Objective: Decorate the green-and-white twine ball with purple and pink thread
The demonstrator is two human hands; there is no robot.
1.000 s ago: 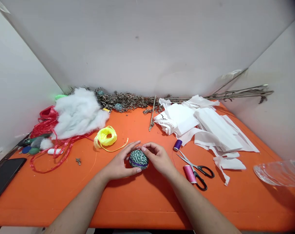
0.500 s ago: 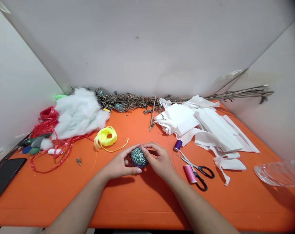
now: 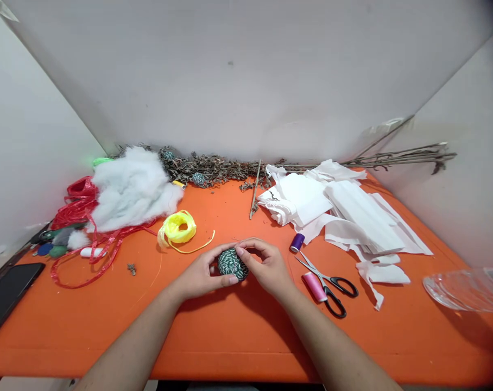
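Both of my 2 hands are cupped around a ball of green-and-white twine (image 3: 232, 264), held just above the middle of the orange table (image 3: 238, 347), near the front edge. The left hand (image 3: 203, 267) wraps in from the side, and the right hand (image 3: 266, 263) curls over from the other side, fingers bent, so it's a loose 2-handed hold and not a flat press. The fingers hide a good part of the ball and I can't see its underside, so can't tell if it's touching the table. Just right of the right hand sit a purple thread spool (image 3: 297, 242), a pink thread spool (image 3: 315, 287) and black-handled scissors (image 3: 338, 296), with the spool lying against the blades. Left of the hands is a yellow raffia coil (image 3: 177, 228), its loose end trailing toward the left hand. Any fine thread around the ball is too thin to make out.
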